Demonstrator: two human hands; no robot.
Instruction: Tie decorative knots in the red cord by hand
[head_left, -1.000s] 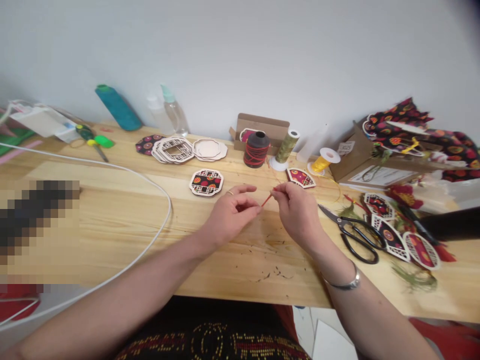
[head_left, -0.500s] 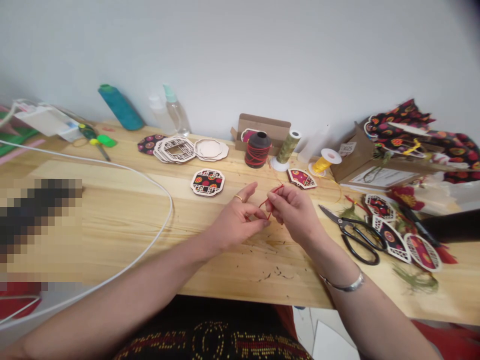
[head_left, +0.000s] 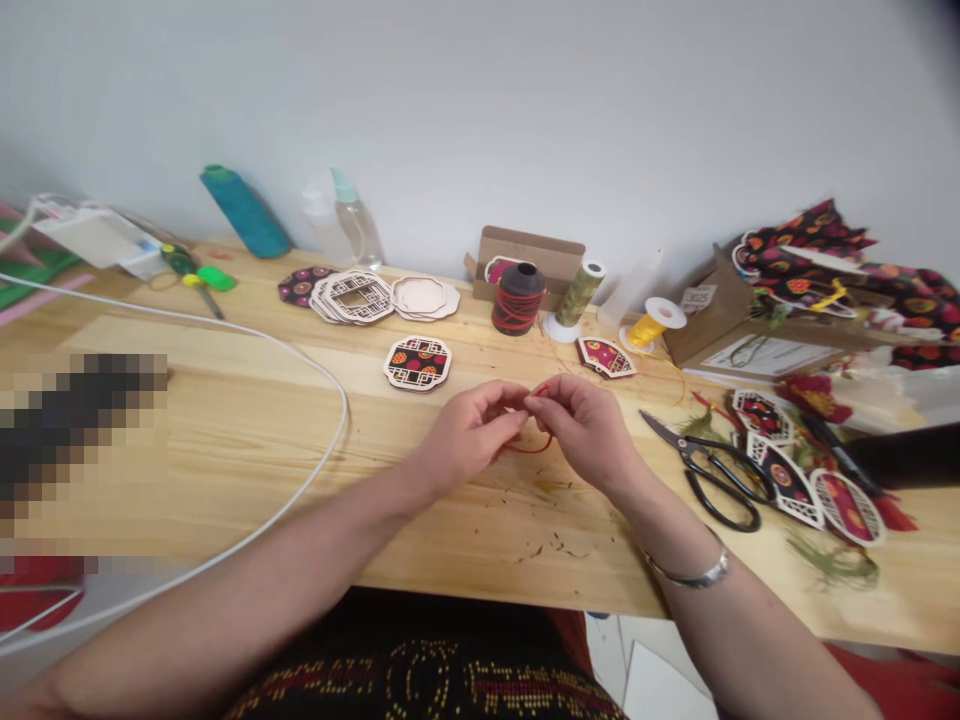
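A thin red cord (head_left: 531, 449) hangs in a loose loop below my fingertips, over the middle of the table. My left hand (head_left: 480, 428) is closed, its thumb and fingers pinching the cord. My right hand (head_left: 583, 422) pinches the cord as well, thumb against forefinger. The fingertips of both hands meet, and they hide the part of the cord between them. Just beyond my left hand lies an octagonal wooden frame with patterned fabric (head_left: 418, 363). A fan-shaped fabric piece (head_left: 606, 358) lies beyond my right hand.
Black-handled scissors (head_left: 709, 465) lie right of my right hand, beside several finished pieces (head_left: 784, 478). Behind stand a red cord spool (head_left: 517, 300), a yellow thread spool (head_left: 654, 324) and a cardboard box (head_left: 720, 310). A white cable (head_left: 341, 400) curves across the left side. Stacked wooden frames (head_left: 352, 298) lie at the back.
My left fingers, spread half a second ago, have curled in and now meet my right fingertips. The red cord has gone from a short upright stretch to a loop hanging below.
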